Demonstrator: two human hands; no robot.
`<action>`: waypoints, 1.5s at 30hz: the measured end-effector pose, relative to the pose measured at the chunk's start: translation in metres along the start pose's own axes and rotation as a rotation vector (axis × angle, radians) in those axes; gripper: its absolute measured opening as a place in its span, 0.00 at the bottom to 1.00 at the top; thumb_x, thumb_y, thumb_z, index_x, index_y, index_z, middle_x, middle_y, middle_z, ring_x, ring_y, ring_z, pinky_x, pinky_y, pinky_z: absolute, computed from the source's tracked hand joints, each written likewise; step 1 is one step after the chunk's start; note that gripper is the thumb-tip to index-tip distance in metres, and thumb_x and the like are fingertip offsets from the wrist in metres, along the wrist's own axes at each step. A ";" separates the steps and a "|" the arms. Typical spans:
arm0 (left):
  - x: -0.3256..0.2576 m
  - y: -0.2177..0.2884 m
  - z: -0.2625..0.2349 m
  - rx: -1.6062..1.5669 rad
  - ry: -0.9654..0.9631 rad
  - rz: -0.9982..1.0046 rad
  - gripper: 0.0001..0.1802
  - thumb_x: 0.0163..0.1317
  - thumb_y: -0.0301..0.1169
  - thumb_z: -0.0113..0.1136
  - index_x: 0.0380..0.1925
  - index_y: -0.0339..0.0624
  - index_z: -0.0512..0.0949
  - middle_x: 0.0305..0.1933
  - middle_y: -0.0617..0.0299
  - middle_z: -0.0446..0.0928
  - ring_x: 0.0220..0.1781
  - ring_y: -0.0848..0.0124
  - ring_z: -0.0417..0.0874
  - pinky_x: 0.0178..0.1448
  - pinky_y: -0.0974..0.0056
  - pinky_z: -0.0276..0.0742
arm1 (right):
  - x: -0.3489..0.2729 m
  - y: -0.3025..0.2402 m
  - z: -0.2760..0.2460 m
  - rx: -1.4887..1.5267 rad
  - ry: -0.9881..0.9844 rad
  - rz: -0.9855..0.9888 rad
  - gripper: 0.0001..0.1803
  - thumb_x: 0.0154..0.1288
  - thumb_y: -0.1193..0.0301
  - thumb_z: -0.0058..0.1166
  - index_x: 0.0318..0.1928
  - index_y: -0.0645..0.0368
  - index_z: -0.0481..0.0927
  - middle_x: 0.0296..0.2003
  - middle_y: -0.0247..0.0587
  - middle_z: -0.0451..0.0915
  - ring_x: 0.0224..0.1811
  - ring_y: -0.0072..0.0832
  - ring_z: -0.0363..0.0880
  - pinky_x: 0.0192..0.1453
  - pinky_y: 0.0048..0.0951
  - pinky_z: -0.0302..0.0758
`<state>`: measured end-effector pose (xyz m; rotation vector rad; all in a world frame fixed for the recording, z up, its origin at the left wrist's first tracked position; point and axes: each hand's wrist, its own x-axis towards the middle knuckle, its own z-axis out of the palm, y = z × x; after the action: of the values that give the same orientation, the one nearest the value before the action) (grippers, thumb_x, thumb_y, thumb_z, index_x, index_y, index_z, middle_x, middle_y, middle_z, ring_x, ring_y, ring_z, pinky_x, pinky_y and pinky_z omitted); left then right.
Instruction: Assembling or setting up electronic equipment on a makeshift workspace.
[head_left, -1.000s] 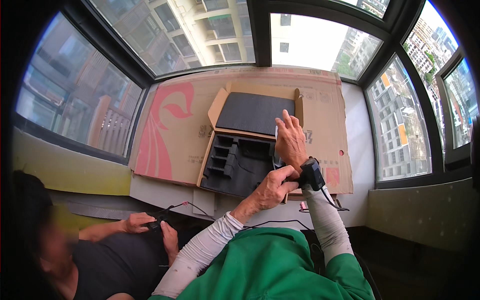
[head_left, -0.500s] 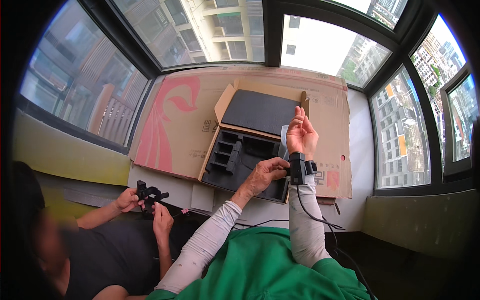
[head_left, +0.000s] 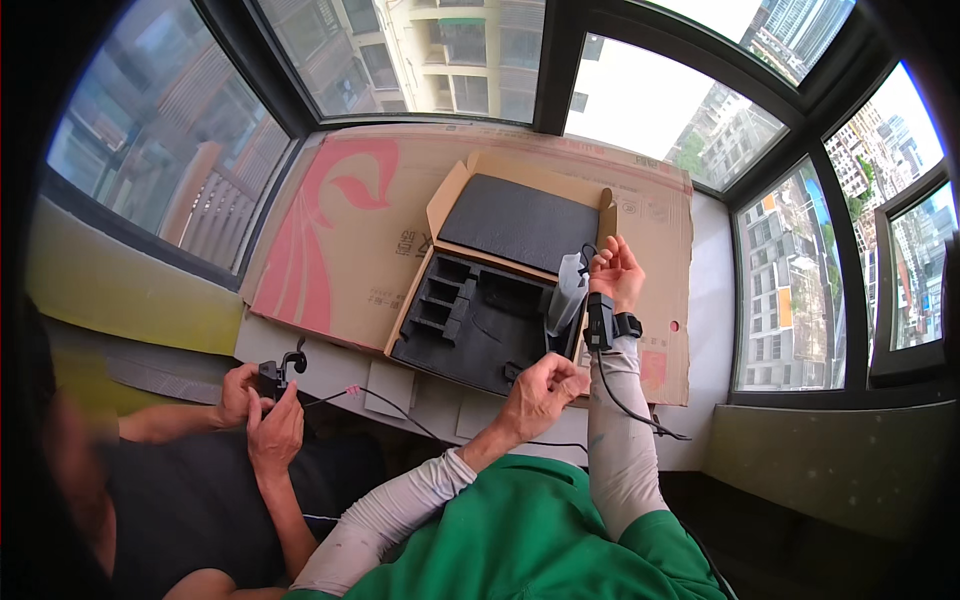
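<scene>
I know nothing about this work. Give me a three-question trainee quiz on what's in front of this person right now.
1. True or false: the open cardboard box holds black foam with cut-out compartments.
2. Which wrist wears the black strapped device: A left, B right?
3. What sort of thing does the co-worker's hands hold?

Key: 1 true. 2 B; the right hand is raised beside the box, the left hand closed below it. 3 A small black device with a cable.

Strong daylight comes through the curved dark-framed windows — the sky there is washed out to white. The flat brown cardboard sheet is evenly lit, with soft shadows. Straight edges bend toward the rim — the corners are black.
</scene>
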<state>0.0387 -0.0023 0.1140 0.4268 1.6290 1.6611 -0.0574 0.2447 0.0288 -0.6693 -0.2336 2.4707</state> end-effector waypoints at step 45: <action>0.029 -0.007 0.030 -1.168 -0.443 -0.242 0.38 0.78 0.59 0.44 0.73 0.39 0.65 0.67 0.52 0.77 0.68 0.58 0.78 0.73 0.52 0.74 | -0.017 0.015 0.043 0.216 -0.036 0.041 0.09 0.79 0.69 0.50 0.50 0.60 0.79 0.35 0.35 0.83 0.28 0.24 0.73 0.34 0.27 0.73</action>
<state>0.0430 0.0384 0.1039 -0.0219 0.2288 1.8380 -0.0743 0.2220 0.0687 -0.5430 0.0341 2.5023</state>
